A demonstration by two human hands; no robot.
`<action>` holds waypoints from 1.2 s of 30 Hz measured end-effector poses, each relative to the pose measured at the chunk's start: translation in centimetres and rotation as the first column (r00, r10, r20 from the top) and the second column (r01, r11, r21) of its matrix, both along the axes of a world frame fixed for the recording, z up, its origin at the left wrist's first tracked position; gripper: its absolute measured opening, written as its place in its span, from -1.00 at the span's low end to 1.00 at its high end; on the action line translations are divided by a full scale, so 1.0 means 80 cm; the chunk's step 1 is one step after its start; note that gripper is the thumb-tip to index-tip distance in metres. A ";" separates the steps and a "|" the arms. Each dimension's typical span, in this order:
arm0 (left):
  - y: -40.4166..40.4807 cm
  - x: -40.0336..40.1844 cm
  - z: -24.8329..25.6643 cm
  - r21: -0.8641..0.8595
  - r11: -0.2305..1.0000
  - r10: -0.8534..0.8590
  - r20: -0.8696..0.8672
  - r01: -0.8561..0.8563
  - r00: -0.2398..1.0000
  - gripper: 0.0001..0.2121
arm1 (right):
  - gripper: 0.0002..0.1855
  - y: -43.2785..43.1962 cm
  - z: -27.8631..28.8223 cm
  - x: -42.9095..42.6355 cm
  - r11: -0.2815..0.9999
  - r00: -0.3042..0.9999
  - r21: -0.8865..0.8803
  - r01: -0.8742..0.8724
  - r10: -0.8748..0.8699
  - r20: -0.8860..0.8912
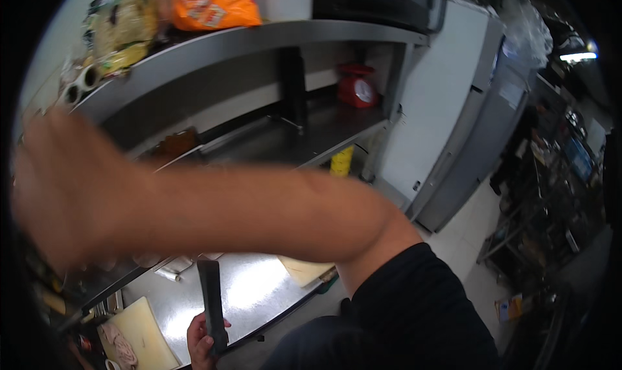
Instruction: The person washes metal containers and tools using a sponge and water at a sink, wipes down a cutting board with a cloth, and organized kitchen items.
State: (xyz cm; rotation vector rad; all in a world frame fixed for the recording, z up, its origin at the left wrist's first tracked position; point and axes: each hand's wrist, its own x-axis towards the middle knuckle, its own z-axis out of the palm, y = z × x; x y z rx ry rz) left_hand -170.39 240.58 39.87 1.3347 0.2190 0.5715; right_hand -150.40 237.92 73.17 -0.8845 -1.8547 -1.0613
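My right arm, in a short black sleeve, stretches across the view to the left. My right hand (73, 190) is large and blurred at the far left, close to the steel shelf's edge; its fingers cannot be made out. Low in the view, my left hand (201, 343) grips a long, dark, flat object (212, 297) held upright over the steel table (252, 282). To its left a yellowish cutting board (150, 328) bears a crumpled pinkish cloth (119, 343). Part of another cutting board (303, 270) shows beneath my forearm.
A steel shelf (340, 28) holds an orange plastic bag (214, 6), other bagged goods and rolls (80, 86). Below stands a red dial scale (357, 86). A tall white and grey cabinet (427, 112) stands right of the shelf. Further right, a person (522, 137) is beside cluttered racks.
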 end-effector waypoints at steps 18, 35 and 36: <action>0.073 0.248 0.205 0.982 -0.178 0.961 0.186 -0.057 0.205 -0.32 | -0.31 -0.487 -0.608 0.378 0.507 -0.022 -0.822 -0.259 -0.854 -0.520; 0.170 0.142 0.216 0.029 0.839 0.479 0.431 -0.543 0.765 -0.43 | -0.27 -0.346 -0.629 0.476 0.156 0.261 -0.983 0.097 -0.957 -0.126; 0.157 0.143 0.222 0.013 0.870 0.444 0.415 -0.493 0.794 -0.42 | -0.26 -0.337 -0.633 0.475 0.139 0.266 -0.984 0.111 -0.958 -0.105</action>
